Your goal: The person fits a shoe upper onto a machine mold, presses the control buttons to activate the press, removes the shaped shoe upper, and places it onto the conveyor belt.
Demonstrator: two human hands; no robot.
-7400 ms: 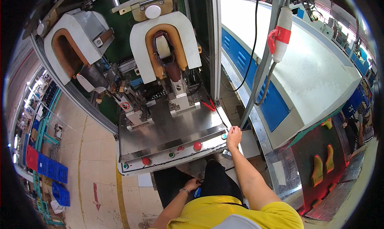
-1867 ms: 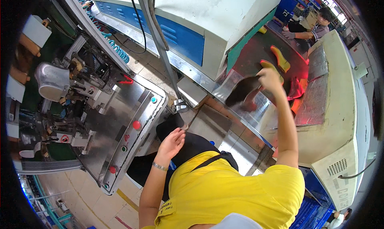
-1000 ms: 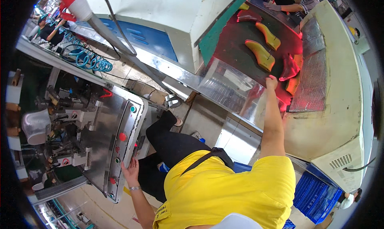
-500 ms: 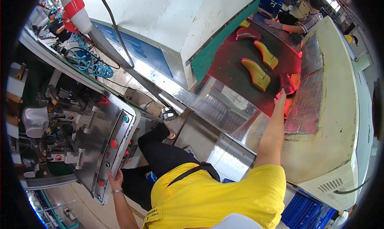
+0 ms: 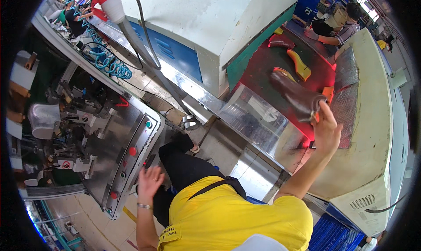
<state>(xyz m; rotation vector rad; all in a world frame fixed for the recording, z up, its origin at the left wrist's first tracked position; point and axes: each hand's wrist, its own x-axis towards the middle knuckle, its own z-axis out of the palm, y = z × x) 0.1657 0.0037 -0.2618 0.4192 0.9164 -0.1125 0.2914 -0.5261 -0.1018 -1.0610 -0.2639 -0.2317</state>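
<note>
My right hand [image 5: 328, 128] grips one end of a dark brown shoe upper on a last [image 5: 298, 95], lifted over the red-lit conveyor belt [image 5: 258, 69]. Beneath it a yellow last is mostly hidden. Farther along the belt lie another yellow shoe last [image 5: 300, 65] and a second dark brown upper [image 5: 281, 41]. My left hand [image 5: 150, 181] is empty, its fingers spread, beside the edge of a machine's control panel [image 5: 127, 163] with red and green buttons.
A big white machine housing [image 5: 175, 23] stands ahead, and a cream housing [image 5: 368, 119] borders the belt on the right. Blue coiled air hoses [image 5: 109, 67] hang at the upper left. At the belt's far end a person [image 5: 342, 32] works. A blue crate [image 5: 335, 231] sits lower right.
My right hand has come back toward me with the brown shoe upper, raising it off the belt. My left hand has let go of the panel's edge and opened.
</note>
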